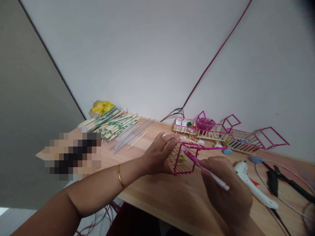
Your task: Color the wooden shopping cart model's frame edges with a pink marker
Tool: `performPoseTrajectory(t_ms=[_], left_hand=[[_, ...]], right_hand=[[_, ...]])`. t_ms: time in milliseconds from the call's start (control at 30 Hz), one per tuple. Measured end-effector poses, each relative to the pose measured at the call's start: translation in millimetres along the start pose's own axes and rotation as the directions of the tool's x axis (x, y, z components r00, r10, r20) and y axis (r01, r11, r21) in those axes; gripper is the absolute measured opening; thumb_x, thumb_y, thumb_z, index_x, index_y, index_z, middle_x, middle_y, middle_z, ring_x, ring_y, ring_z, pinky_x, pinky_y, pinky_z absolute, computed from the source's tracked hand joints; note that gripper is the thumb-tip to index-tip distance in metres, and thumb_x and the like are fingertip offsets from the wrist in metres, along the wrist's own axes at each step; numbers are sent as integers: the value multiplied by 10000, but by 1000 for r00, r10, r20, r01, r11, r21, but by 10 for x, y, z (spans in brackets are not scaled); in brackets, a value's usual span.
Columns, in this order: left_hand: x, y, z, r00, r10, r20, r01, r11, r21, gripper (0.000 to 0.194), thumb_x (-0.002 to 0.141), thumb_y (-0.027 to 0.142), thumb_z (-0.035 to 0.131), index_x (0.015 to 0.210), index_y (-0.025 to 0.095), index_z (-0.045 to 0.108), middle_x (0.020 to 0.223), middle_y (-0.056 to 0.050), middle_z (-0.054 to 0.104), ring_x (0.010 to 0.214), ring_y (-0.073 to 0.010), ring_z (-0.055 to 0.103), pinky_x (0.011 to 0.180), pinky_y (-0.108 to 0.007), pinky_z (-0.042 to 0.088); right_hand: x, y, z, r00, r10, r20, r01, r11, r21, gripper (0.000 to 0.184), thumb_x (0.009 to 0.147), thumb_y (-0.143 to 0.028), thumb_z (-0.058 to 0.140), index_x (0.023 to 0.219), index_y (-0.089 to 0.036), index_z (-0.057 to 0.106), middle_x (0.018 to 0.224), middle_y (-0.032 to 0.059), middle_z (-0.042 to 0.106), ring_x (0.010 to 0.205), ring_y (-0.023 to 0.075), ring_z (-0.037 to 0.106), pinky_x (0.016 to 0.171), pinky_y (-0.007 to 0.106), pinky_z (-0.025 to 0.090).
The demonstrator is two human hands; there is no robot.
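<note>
My left hand (161, 152) is closed around the side of a small box-shaped frame (183, 173) made of thin bamboo sticks. Its near end is painted magenta, and the rest is bare wood. In my right hand (227, 190) is a slim paintbrush (214, 177) with a white handle, its front part covered in magenta. The brush tip meets or nearly meets the painted end of the frame. A magenta stick reaches out to the right from the frame's top. My left fingers hide part of the frame's far side.
Similar stick frames (213, 135) line the wall, one with a magenta bowl (206, 124). At right lie a white glue gun (256, 188), dark-handled pliers (283, 178) and cables. Packs of sticks (115, 126), a yellow bag (102, 108) and loose sticks (137, 140) lie at left.
</note>
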State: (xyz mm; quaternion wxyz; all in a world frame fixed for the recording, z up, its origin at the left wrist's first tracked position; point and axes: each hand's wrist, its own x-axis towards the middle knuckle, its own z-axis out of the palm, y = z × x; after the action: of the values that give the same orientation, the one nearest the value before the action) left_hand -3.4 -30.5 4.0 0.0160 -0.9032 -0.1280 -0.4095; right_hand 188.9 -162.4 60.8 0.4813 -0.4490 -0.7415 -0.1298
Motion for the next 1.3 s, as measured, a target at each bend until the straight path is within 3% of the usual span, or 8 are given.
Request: performPoseTrajectory(t_ms=[200, 333, 533, 1000, 1300], left_hand=[[-8, -6, 11, 1000, 1, -13, -1, 1000, 0, 1211, 696, 692, 703, 1553, 137, 51, 1409, -261, 472, 1329, -366, 484, 1170, -612, 267], [-14, -12, 28, 1000, -10, -25, 10, 1000, -3, 1234, 679, 717, 698, 1555, 146, 45, 1408, -258, 472, 1320, -369, 490, 1165, -615, 269], [-7, -12, 24, 999, -29, -13, 29, 999, -27, 1240, 673, 718, 698, 1554, 157, 30, 1410, -255, 461, 1311, -382, 488, 1149, -627, 281], [5, -66, 75, 994, -94, -63, 85, 988, -131, 1307, 574, 712, 778, 1537, 174, 77, 1405, -238, 411, 1301, -393, 441, 1093, -597, 372], [-33, -137, 80, 977, -212, 21, 211, 951, -225, 1350, 508, 706, 818, 1525, 175, 106, 1462, -231, 376, 1358, -396, 390, 1135, -564, 366]], right_hand=[[53, -11, -7, 995, -101, 27, 101, 994, -34, 88, 882, -161, 609, 952, -206, 636, 742, 16, 654, 703, 155, 604, 670, 311, 474], [34, -7, 0, 993, -118, 1, 118, 992, -33, 171, 861, -121, 621, 1005, -212, 629, 787, 26, 663, 745, 172, 623, 698, 332, 491], [38, -17, 58, 970, -243, 3, 241, 960, -145, 217, 856, -87, 633, 1036, -207, 615, 851, 46, 691, 792, 174, 635, 731, 347, 497], [-22, -20, 137, 952, -299, 68, 307, 935, -179, 144, 862, -115, 659, 988, -172, 618, 845, 68, 709, 819, 191, 620, 743, 375, 457], [-95, -5, 220, 946, -296, 129, 309, 946, -97, 130, 873, -118, 651, 989, -165, 616, 858, 81, 681, 811, 200, 605, 734, 377, 440]])
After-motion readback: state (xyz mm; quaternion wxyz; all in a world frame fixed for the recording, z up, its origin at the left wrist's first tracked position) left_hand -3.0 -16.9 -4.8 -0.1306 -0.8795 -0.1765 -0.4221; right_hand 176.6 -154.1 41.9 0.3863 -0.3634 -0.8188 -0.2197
